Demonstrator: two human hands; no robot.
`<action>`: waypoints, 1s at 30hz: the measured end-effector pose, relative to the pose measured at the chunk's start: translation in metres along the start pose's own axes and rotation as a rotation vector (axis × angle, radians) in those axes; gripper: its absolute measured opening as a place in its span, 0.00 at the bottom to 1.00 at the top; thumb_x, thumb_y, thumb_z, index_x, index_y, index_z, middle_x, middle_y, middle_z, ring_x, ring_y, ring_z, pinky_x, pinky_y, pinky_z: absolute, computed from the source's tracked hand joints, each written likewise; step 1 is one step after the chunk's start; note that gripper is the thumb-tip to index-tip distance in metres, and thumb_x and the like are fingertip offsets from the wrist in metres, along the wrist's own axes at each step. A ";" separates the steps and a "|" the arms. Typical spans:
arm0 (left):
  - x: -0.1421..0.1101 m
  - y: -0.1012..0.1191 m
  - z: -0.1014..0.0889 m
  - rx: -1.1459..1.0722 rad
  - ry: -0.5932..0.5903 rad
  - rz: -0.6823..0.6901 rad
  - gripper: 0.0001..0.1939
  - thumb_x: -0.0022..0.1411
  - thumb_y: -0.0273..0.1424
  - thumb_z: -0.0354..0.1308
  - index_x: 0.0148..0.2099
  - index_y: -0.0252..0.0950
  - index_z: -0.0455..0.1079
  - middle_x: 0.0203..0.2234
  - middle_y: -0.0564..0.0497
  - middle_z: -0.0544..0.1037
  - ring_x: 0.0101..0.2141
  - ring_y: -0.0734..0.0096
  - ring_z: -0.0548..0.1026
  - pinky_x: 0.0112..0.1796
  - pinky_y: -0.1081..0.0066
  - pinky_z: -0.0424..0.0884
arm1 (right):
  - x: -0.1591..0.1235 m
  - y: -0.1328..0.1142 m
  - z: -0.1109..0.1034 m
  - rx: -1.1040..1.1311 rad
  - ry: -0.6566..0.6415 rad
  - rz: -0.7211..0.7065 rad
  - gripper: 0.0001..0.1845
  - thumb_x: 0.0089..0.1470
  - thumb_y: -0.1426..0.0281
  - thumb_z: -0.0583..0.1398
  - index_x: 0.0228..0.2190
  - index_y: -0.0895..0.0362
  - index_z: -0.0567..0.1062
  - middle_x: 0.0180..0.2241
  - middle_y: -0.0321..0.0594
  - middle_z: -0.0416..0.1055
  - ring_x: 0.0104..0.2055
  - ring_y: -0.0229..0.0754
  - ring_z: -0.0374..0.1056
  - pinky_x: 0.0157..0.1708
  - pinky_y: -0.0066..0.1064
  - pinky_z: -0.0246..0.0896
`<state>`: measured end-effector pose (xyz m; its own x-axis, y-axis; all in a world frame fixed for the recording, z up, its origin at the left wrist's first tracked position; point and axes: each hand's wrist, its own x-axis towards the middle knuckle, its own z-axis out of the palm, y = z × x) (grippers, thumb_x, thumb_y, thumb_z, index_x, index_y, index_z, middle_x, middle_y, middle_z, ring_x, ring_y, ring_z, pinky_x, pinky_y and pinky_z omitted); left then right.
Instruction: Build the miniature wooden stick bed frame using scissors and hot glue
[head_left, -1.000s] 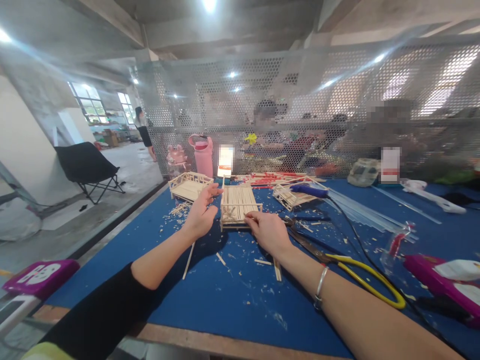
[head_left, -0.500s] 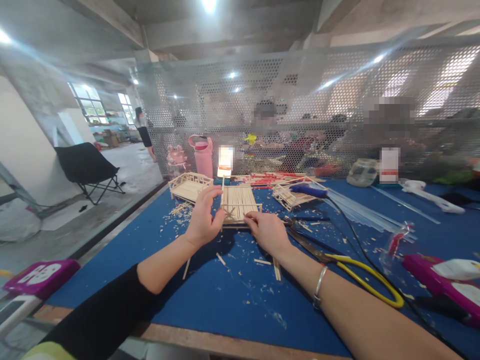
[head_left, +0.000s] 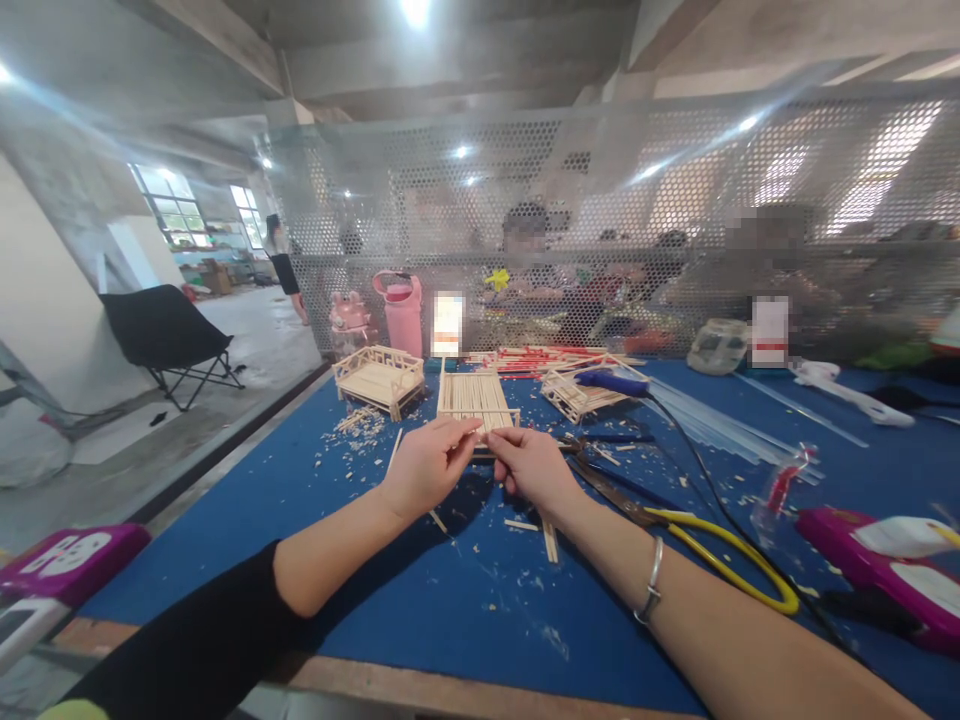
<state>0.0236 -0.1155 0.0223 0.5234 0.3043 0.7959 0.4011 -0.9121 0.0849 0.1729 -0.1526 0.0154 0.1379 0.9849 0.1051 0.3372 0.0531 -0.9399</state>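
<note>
Our stick frame has its slats laid, but seems unfinished; we cannot tell if left hand or right hand grasps anything.

Shows pale straw stripes on the slatted frame; from there, red on the sticks at two o'clock, yellow on looped handles at four, blue over the tabletop

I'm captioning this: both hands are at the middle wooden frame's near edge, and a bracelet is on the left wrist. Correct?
Wrong wrist: the head view shows the bracelet on the right one. The left hand and right hand are at the near edge of the middle wooden frame.
</note>
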 end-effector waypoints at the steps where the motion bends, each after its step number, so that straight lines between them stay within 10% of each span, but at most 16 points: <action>1: -0.001 0.001 0.002 -0.003 -0.034 -0.001 0.10 0.61 0.25 0.51 0.42 0.32 0.71 0.30 0.47 0.78 0.30 0.73 0.75 0.32 0.74 0.71 | 0.000 0.000 0.001 0.053 -0.028 0.027 0.16 0.52 0.63 0.51 0.31 0.59 0.74 0.12 0.29 0.62 0.10 0.31 0.53 0.12 0.23 0.47; 20: 0.000 -0.002 0.004 -0.047 -0.137 -0.070 0.07 0.60 0.26 0.54 0.35 0.35 0.74 0.23 0.52 0.77 0.24 0.75 0.73 0.28 0.76 0.68 | 0.000 0.000 -0.001 0.331 -0.069 0.096 0.09 0.47 0.66 0.57 0.27 0.59 0.72 0.09 0.25 0.60 0.09 0.26 0.49 0.11 0.19 0.40; 30: 0.022 -0.012 -0.026 0.064 0.174 -0.094 0.11 0.57 0.25 0.52 0.43 0.33 0.69 0.34 0.47 0.76 0.34 0.70 0.73 0.34 0.70 0.70 | 0.000 -0.001 0.004 0.246 -0.028 0.144 0.06 0.50 0.69 0.56 0.24 0.59 0.70 0.08 0.25 0.60 0.08 0.27 0.50 0.10 0.19 0.42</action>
<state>0.0108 -0.1050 0.0538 0.3458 0.3299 0.8784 0.4920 -0.8609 0.1296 0.1695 -0.1516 0.0149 0.1415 0.9891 -0.0414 0.0789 -0.0530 -0.9955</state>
